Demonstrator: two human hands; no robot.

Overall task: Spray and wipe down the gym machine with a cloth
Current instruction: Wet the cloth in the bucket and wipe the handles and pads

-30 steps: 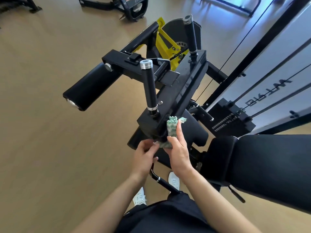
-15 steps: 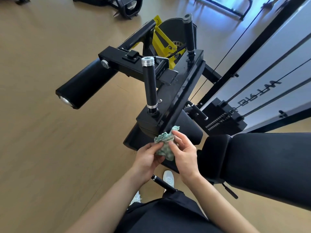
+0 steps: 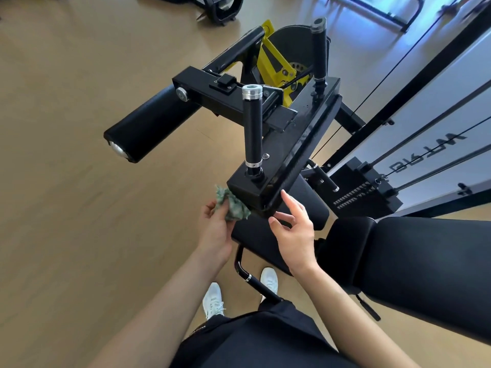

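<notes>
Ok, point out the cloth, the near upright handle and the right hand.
cloth (image 3: 236, 205), head view, crumpled middle.
near upright handle (image 3: 252, 126), head view, mid black grip.
right hand (image 3: 298, 235), head view, back of hand.

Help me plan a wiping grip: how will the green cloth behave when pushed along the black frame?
Probably floppy: the cloth sits crumpled in the left hand. Likely light, since that hand alone holds it. It should mould round the corner of the frame rather than skid.

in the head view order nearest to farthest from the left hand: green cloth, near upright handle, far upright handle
1. green cloth, gripped in the left hand
2. near upright handle, above it
3. far upright handle, top of view
</notes>
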